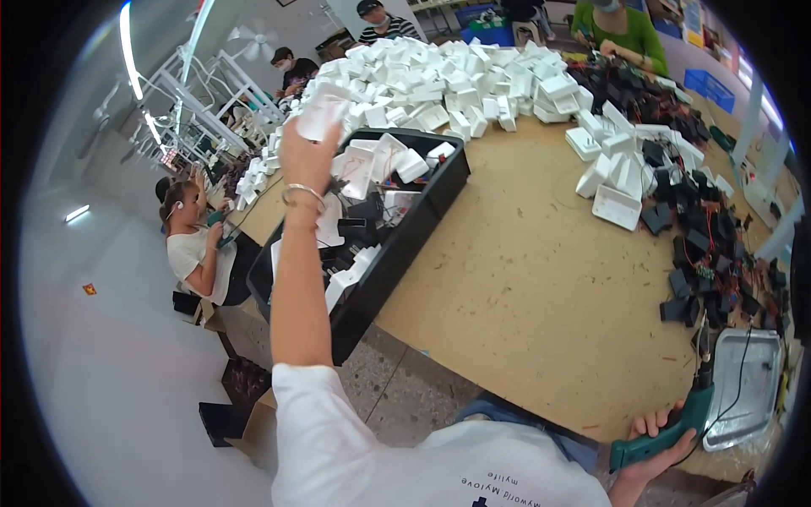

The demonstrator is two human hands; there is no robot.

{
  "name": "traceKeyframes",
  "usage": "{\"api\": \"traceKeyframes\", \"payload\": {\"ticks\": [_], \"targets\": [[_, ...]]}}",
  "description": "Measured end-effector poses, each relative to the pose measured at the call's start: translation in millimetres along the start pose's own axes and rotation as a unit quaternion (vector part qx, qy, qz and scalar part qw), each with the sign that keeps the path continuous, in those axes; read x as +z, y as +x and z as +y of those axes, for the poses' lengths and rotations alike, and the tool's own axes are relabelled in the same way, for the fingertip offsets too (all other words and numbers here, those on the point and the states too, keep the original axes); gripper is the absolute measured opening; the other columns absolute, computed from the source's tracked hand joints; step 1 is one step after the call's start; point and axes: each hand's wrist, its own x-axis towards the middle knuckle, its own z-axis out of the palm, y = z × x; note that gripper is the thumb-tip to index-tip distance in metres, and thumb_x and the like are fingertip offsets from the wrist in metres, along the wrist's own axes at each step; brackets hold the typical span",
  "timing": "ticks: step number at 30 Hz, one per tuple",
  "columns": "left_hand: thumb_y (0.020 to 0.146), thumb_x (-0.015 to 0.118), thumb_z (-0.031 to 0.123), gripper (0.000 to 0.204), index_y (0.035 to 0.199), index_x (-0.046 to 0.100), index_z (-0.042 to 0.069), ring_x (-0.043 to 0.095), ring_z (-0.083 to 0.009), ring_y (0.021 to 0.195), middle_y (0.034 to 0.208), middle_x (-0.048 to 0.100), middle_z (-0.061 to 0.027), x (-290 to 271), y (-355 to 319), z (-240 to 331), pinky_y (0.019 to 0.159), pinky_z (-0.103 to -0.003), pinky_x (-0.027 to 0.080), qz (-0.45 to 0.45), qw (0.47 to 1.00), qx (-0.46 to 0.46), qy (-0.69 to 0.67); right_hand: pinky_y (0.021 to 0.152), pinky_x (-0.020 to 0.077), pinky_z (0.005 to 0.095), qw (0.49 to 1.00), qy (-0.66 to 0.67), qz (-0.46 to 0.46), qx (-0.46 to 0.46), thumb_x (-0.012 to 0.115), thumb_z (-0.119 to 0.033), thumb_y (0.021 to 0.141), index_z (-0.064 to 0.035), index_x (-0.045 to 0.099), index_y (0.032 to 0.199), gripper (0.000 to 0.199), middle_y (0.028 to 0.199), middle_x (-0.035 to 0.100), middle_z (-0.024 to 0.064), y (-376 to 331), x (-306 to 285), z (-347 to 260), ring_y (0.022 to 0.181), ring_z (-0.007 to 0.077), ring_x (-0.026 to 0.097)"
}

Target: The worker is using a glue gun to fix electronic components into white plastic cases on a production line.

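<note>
My left arm reaches out over the black crate (405,253). In my left hand (306,154) is a white plastic casing (324,111), somewhat blurred, held above the crate's far end. A large heap of white plastic casings (422,80) lies just beyond it. Inside the crate are more white casings, black plug-like parts and thin wires. Down at the lower right, my right hand (657,439) is wrapped around the handle of a green electric screwdriver (694,414), its tip pointing away from me. A cord runs beside the tool.
A metal tray (743,389) lies right of the screwdriver. Black parts with wires (710,253) pile along the table's right side, near a smaller group of white casings (621,182). Across the table sits a person in green (629,38); another in white (203,249) works at left.
</note>
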Motion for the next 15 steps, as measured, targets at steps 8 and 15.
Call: {"api": "traceKeyframes", "payload": {"ticks": [8,15], "targets": [[0.064,0.069,0.043,0.065,0.109,0.056,-0.002,0.056,-0.0366,0.106,0.114,0.057,-0.0231,21,48,-189,0.089,-0.04,0.046,-0.248,0.897,-0.215,0.294,0.062,0.0363,0.0288,1.0,-0.003,0.018,-0.011,0.045,-0.041,0.092,-0.0071,0.041,0.124,0.047,0.081,0.044,0.005,2,-3,-1,0.067,0.014,0.042],[0.079,0.058,0.035,0.038,0.088,0.064,-0.001,0.059,-0.0353,0.086,0.09,0.063,-0.0201,82,55,-36,0.08,-0.042,0.046,-0.124,0.979,0.138,0.079,0.061,0.0361,0.03,0.993,-0.03,0.112,-0.016,0.042,-0.048,0.091,-0.0109,0.042,0.123,0.048,0.079,0.046,0.0057,7,5,4,0.065,0.015,0.043]]}}
